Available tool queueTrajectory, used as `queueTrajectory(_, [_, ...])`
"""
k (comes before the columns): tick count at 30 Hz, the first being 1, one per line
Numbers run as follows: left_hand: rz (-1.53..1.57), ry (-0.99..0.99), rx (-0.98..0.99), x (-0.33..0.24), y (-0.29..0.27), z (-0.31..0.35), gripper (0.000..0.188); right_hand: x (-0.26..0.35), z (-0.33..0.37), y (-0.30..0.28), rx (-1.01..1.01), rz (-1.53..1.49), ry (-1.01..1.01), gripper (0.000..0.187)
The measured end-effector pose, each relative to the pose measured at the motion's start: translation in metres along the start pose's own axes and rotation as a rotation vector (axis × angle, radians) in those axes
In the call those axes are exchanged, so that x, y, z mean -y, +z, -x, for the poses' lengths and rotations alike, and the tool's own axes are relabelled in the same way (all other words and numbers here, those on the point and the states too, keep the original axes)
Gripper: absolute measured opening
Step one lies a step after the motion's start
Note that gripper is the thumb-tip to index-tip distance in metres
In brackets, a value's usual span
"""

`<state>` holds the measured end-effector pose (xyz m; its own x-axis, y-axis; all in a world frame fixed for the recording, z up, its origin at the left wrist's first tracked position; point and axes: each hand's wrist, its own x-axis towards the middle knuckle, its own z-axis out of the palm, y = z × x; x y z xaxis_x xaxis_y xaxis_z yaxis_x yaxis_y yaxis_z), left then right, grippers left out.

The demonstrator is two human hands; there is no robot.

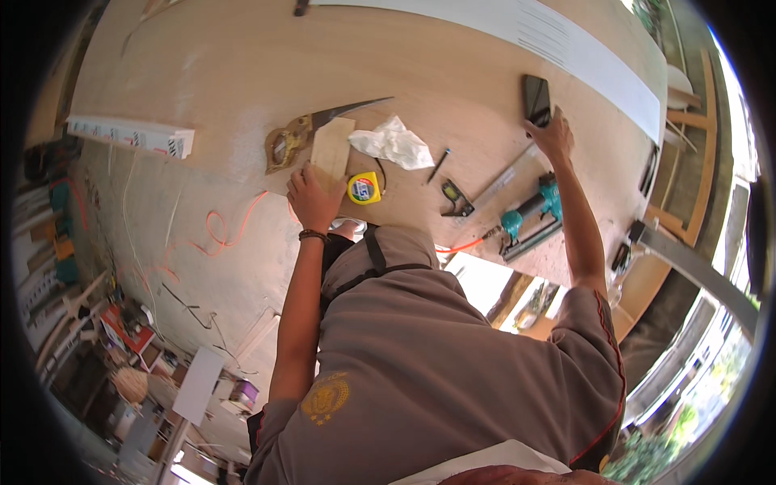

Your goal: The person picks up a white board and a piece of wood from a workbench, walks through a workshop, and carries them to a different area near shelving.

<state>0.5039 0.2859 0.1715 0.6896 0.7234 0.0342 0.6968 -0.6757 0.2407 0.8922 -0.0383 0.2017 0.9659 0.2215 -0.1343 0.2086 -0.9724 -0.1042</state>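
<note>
My right hand [554, 136] is stretched out to the right, thumb and fingers closed about the near end of a black smartphone [536, 97] at the tabletop. Close to my body, my left hand [315, 196] grips the near end of a short flat piece of pale wood [332, 144]. Just right of that hand sits a yellow tape measure [364, 188]. A handsaw [288, 144] with a wooden handle lies to its left, its blade running behind the wood. Beyond the tape is a crumpled white cloth or paper [394, 144].
A pen [439, 166], a small black tool [457, 199], a metal ruler [503, 176] and a teal air nailer [533, 214] with an orange hose lie on the right of the table [242, 73]. A long white strip [598, 65] spans the far side; a boxy white length [133, 135] lies left.
</note>
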Motion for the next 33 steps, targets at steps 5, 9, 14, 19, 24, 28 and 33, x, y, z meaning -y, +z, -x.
queueTrajectory(5, [0.028, 0.055, 0.021, 0.002, 0.005, -0.004, 0.076, 0.003, 0.008, 0.007, 0.026, -0.042, 0.077, 0.092])
queueTrajectory(9, [0.007, 0.034, 0.062, -0.003, -0.001, -0.007, 0.072, 0.001, 0.043, 0.006, -0.117, -0.108, 0.105, 0.08])
queueTrajectory(14, [0.021, 0.025, 0.091, 0.005, 0.004, 0.0, 0.074, -0.001, 0.14, 0.019, -0.274, -0.199, 0.329, 0.079])
queueTrajectory(19, [0.002, 0.058, 0.114, 0.004, -0.001, 0.007, 0.073, 0.014, 0.222, 0.051, -0.254, -0.078, 0.585, 0.089])
queueTrajectory(24, [-0.042, 0.095, 0.137, 0.005, -0.001, 0.009, 0.073, -0.009, 0.234, 0.077, -0.183, 0.004, 0.491, 0.088])
queueTrajectory(28, [-0.054, 0.076, 0.13, 0.003, 0.0, 0.014, 0.073, -0.061, 0.249, 0.071, -0.143, 0.137, 0.36, 0.084])
queueTrajectory(33, [-0.062, 0.047, 0.152, 0.003, 0.002, 0.013, 0.074, -0.151, 0.253, 0.067, -0.228, 0.345, 0.232, 0.068])
